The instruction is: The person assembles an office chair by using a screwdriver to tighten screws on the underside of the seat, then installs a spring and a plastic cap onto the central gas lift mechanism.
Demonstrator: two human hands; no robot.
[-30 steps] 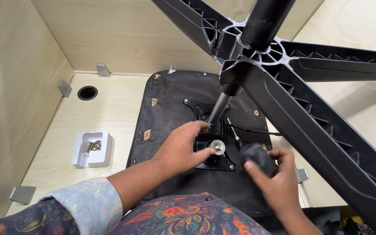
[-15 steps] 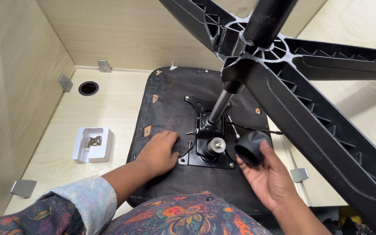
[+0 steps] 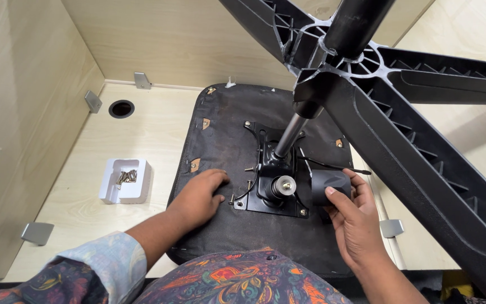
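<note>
The right hand (image 3: 358,222) grips a black round knob (image 3: 328,186) at centre right, just beside the black metal plate (image 3: 268,169). The left hand (image 3: 198,197) rests flat, fingers loose, on the upturned seat (image 3: 226,146), left of the plate. Bare wood lies at left around a white tray of screws (image 3: 125,180); the chair's star base (image 3: 412,124) crowds the right.

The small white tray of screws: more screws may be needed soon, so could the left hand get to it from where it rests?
Probably yes. The left hand lies flat on the black seat underside, and the white tray sits just left of it on bare wood, with nothing between.
</note>
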